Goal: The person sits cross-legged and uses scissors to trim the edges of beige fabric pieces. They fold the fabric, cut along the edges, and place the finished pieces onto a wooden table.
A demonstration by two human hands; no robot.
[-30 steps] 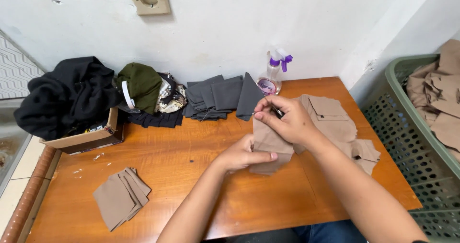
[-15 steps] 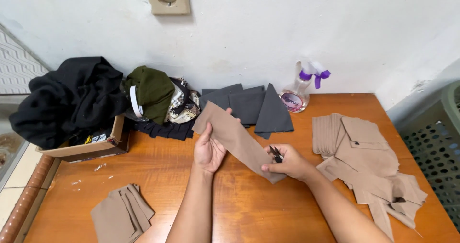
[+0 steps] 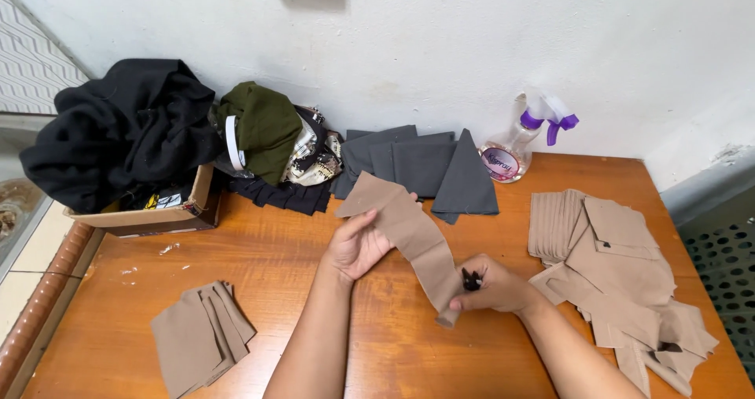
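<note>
Above the middle of the wooden table [image 3: 259, 250], you are holding a long tan fabric strip [image 3: 409, 234] stretched between both hands. Your left hand [image 3: 358, 246] is lying open, palm up, under the strip's upper part — fingers loose, not clenched. Your right hand [image 3: 491, 287] is pinching the strip's lower end together with a small black tool [image 3: 470, 279]. To your right a spread heap of tan cut pieces [image 3: 621, 265] is lying; to your left, a smaller tan stack [image 3: 200, 336]. Behind the strip, grey fabric pieces [image 3: 425, 167] and a spray bottle [image 3: 523, 139] are sitting against the wall.
</note>
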